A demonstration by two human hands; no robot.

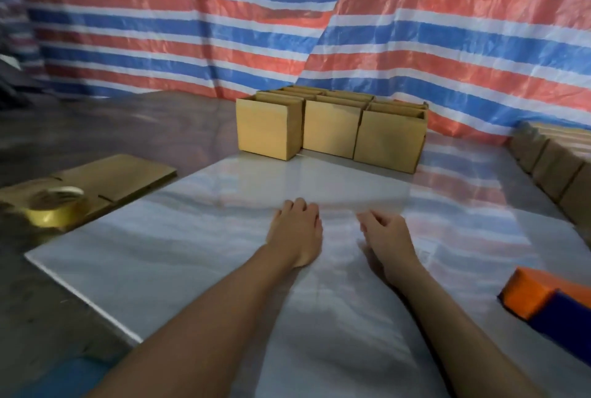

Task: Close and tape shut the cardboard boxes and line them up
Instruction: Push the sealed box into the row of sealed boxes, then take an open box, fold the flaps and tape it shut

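Tape roll [56, 205] sits far left on a flattened cardboard sheet [128, 173], just off the edge of the glossy white board [144, 253]. Left hand [297, 231] lies palm down on the board, fingers loosely curled, holding nothing. Straight past it at the back, a cluster of cardboard boxes [329, 129] stands packed side by side against the striped tarp [192, 29]. Can't tell from here if they're taped. Right hand [388, 234] is just beside the left one, also relaxed with fingers half curled and nothing in it. Far right, another row of boxes [550, 161] runs along the edge, and an orange and blue block [543, 298] lies nearer, bottom right.
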